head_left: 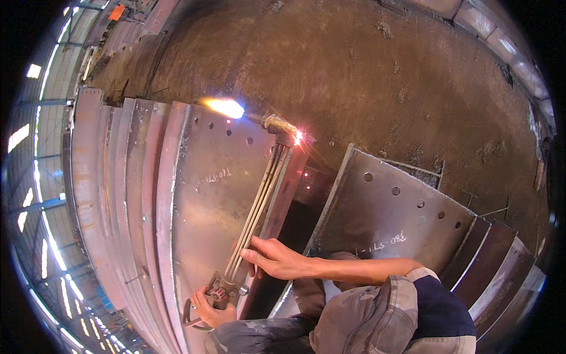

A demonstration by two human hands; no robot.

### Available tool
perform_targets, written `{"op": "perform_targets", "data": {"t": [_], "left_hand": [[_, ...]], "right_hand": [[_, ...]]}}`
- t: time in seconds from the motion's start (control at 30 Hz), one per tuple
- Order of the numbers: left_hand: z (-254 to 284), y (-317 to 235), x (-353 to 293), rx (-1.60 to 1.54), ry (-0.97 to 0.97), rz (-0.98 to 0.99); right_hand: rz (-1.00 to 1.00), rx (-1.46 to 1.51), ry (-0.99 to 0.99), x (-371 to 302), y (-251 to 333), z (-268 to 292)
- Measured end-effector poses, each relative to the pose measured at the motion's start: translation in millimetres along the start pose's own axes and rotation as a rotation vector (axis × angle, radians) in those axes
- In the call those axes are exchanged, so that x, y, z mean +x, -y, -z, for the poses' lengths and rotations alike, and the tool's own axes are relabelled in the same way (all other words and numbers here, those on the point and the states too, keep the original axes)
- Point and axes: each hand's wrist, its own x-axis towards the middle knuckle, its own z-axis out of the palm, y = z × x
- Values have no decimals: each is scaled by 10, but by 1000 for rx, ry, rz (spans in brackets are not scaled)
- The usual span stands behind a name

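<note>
A long cutting torch [262,197] with parallel metal tubes lies slantwise over a steel plate [206,183]. My right hand [272,258] is closed round the tubes near their lower end, thumb on top. Below it, my left hand [213,310] grips the torch's valve body [221,289], some of its fingers hidden. The torch's angled head [282,128] is at the far end of the plate. A bright flame [225,107] streams left from it. On the head's other side, a glowing spot [298,138] throws sparks at the plate's far right corner.
A second holed steel plate [383,206] stands to the right across a dark gap. More steel sections [135,194] line up on the left, others [495,265] on the right. Thin metal rods [442,175] lie on the brown floor [354,71]. Grey-brown cloth [359,312] fills the lower middle.
</note>
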Motion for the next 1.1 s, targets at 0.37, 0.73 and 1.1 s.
{"op": "perform_targets", "data": {"t": [0.37,0.73,1.1], "left_hand": [[-111,20,61,-53,138,-36],[-12,17,-55,-211,106,-66],[13,486,-45,-505,-59,6]], "right_hand": [[-42,231,-284,-18,-483,17],[-251,-12,-444,-131,-218,47],[-285,-363,-318,-3,679,-487]]}}
